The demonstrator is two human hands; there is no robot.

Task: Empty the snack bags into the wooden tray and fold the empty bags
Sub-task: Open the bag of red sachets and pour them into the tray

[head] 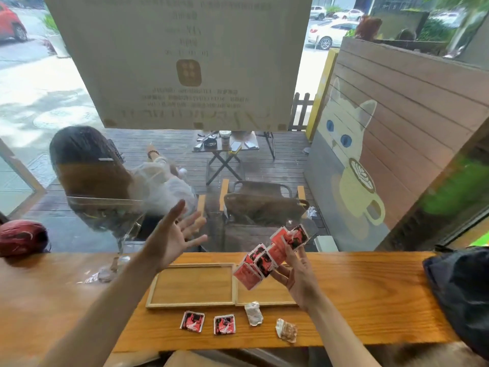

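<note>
Two small red snack packets (192, 321) (224, 324) lie flat on the wooden counter (370, 300) near me, just in front of the wooden tray (190, 304). From my remote seat I see the tray has two shallow compartments, left and right. My right hand (297, 276) is raised over the right compartment, fingers curled around a connected strip of red snack bags (270, 256) that slants up toward the far right. My left hand (176, 235) is lifted above the tray's far left corner, palm open, fingers spread, holding nothing. Right of the red packets sit a crumpled white wrapper (254, 313) and a clear wrapper with something brown inside (286, 330). A dark bag (460, 295) rests at the counter's right end.
</note>
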